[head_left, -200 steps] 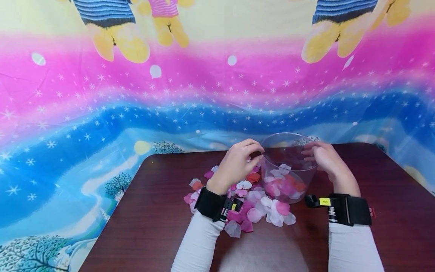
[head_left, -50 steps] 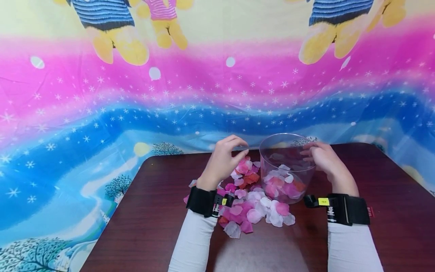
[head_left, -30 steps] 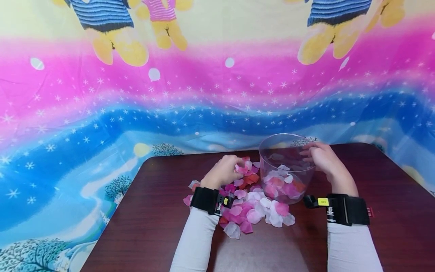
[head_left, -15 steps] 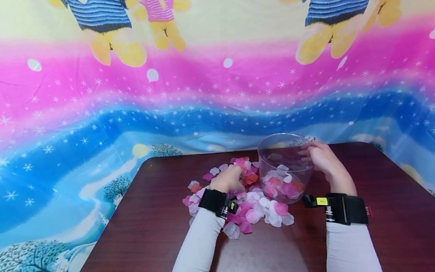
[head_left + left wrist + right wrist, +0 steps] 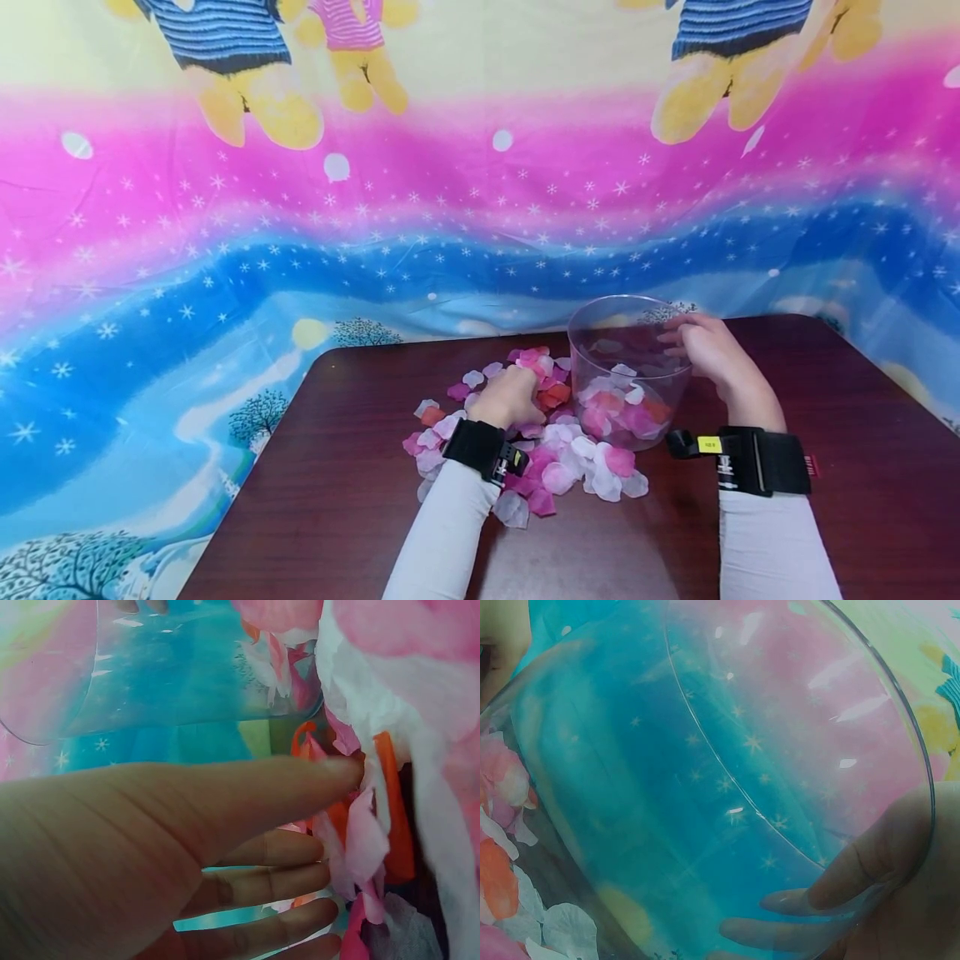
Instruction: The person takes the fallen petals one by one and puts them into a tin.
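A clear plastic bucket [image 5: 628, 377] stands upright on the table, with pink, white and red artificial petals [image 5: 622, 412] in its bottom. My right hand [image 5: 712, 354] holds it at the right side of the rim; the right wrist view shows the fingers [image 5: 780, 932] through the clear wall. Left of the bucket my left hand [image 5: 510, 396] is down in a loose petal pile [image 5: 558, 477]. Up close in the left wrist view, the thumb [image 5: 255, 791] and fairly straight fingers stand apart, their tips touching pink and orange petals. Whether any petal is pinched is hidden in the head view.
The dark wood table [image 5: 315, 500] has rounded far corners. Loose petals spread left of the bucket and in front of it. Behind the table hangs a printed cloth [image 5: 420, 192] with snowflakes and cartoon figures. Both wrists wear black straps [image 5: 474, 448] with small cameras.
From above the petals, my left hand has come down into the pile and shifted a little toward me. Before that it was at the bucket's rim. My right hand keeps its hold.
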`<state>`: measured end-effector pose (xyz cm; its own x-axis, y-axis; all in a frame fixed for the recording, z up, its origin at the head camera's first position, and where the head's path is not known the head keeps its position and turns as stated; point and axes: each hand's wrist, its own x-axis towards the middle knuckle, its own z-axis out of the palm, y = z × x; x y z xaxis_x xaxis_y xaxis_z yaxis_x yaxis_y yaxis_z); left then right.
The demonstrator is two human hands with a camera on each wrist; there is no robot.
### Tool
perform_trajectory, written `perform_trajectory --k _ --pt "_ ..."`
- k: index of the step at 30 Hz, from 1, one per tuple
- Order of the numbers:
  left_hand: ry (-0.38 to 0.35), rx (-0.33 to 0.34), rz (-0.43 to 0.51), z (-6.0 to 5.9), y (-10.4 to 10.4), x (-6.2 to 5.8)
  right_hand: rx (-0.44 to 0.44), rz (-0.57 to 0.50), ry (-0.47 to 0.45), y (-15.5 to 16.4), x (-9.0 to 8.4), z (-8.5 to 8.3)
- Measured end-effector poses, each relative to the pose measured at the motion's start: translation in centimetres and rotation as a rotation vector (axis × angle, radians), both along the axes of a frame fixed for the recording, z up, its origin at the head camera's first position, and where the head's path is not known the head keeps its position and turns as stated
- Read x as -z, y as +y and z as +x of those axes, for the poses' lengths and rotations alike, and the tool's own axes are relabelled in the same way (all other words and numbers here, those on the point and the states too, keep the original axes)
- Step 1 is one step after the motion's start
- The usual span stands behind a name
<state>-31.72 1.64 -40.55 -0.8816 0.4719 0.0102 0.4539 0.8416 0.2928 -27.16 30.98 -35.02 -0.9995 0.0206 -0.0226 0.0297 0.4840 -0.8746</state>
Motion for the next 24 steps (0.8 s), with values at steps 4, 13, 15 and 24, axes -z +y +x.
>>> perform_trajectory --k 4,13,15,24 --pt "-0.002 0.013 0.003 -0.15 -0.14 0.05 -0.003 0.001 0.004 -0.04 -0.05 0.06" --pt "-0.003 0.016 0.009 -0.22 -0.13 0.00 0.003 0.006 0.005 -0.22 -0.09 0.19" --pt "0.002 0.018 0.008 -0.21 -0.13 -0.06 0.003 0.007 0.005 -0.22 -0.09 0.22" --pt "-0.035 0.033 0.055 -0.56 -0.84 -0.42 0.005 -0.003 0.000 -0.14 -0.08 0.09"
